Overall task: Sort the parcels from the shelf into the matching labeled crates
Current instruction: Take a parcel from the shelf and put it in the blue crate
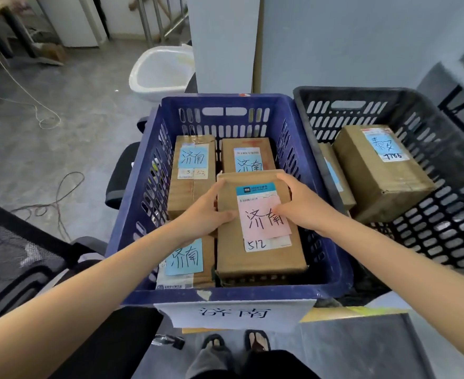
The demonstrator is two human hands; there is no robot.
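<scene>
Both hands hold one parcel (252, 258) at the centre of the frame, inside the blue crate (233, 101). The left hand (207, 213) grips its left edge, thumb lying on the top face and fingers curled over the side. The right hand (303, 206) grips the right edge the same way, its thumb on the pink label (263, 222). That label carries handwritten characters, with "512" on the white slip below it. The parcel sits level in the lower right part of the crate. Whether it rests on something or hangs just above cannot be told.

Three more lie flat in the blue crate. The upper-left parcel (192, 184) and the upper-right parcel (248, 157) are side by side. The lower-left parcel (187, 259) is partly under the left wrist. Each bears the same handwritten characters. A white sheet (236, 313) on the crate's near wall, low in the frame, shows them too.

Just beside the blue crate, at right, stands the black crate (362, 91). In it a big parcel (381, 181) lies tilted, its blue label showing other characters. A thin parcel (336, 176) stands on edge between it and the crate's left wall.

A white basin (162, 69) sits on the grey floor (88, 105) in the upper middle. Cables (58, 198) trail at left, a black mesh chair (20, 255) fills the lower left, and sandalled feet (236, 341) show at the bottom.
</scene>
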